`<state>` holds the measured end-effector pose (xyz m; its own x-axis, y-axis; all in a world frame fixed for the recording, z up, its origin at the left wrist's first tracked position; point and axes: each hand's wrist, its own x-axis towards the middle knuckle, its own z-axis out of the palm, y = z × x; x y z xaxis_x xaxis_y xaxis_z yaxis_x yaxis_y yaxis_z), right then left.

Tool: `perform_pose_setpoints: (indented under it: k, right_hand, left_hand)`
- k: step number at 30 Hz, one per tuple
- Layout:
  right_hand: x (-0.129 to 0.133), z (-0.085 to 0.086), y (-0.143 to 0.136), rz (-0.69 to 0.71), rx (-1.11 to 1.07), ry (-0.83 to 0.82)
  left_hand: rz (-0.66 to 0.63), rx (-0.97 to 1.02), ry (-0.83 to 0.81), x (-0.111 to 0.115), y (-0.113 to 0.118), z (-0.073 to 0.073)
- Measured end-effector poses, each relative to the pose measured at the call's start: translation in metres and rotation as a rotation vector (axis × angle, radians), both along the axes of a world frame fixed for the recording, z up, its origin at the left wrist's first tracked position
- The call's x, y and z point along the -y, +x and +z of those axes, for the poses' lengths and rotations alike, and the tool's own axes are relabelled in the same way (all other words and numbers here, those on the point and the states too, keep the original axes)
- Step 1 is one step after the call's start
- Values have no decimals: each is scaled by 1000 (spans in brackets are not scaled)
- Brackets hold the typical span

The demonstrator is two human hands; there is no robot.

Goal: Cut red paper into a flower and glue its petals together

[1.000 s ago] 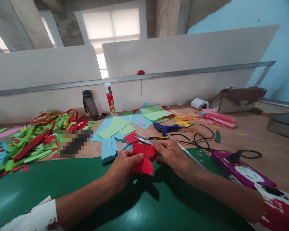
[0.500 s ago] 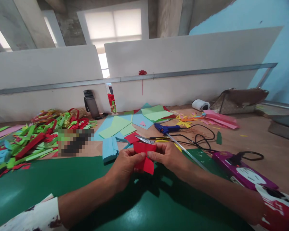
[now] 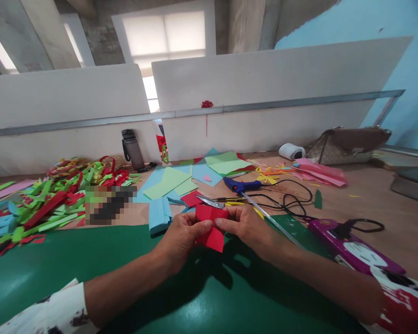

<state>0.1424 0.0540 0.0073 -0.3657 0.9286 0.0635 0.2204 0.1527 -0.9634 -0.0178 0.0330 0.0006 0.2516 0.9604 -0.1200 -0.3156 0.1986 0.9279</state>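
A red piece of paper [image 3: 211,240] with curved, cut edges is held up over the green surface. My left hand [image 3: 183,236] pinches it at the left, thumb laid across its middle. From the right, my right hand [image 3: 245,227] grips the same paper, its thumb tip almost meeting the left one. The fingers behind the paper are partly hidden. Just beyond it lie scissors [image 3: 211,202], their handles partly out of sight, beside another red paper piece [image 3: 191,199]. A folded blue paper stack [image 3: 159,217] sits left of the paper, near my left hand.
A blue glue gun [image 3: 242,185] with a clear glue stick and black cord lies ahead. At right is a purple power strip [image 3: 355,250]. Heaped paper strips [image 3: 55,199] cover the left, near a bottle [image 3: 133,150]. Green sheets [image 3: 170,182] and a handbag [image 3: 348,146] lie farther back.
Both hands and the red paper have shifted very slightly to the right in view. The grip on the paper looks the same, and the things on the table stay put.
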Motion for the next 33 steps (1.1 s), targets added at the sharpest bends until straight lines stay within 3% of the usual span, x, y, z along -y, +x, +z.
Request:
perform_pose_setpoints:
  k: [11, 17, 22, 31, 33]
  right_hand:
    - [2, 6, 0, -24, -21, -34]
    - [-2, 0, 0, -14, -42, -30]
    - [-5, -3, -1, 5, -112, -18]
    - [-1, 3, -2, 94, -159, -70]
    - [0, 4, -2, 61, -167, -74]
  left_hand:
    - [-36, 26, 26, -1, -5, -2]
    - [22, -67, -15, -1, -3, -5]
    - [46, -99, 45, 0, -2, -4]
    - [110, -120, 72, 0, -1, -3]
    - [94, -108, 49, 0, -1, -4]
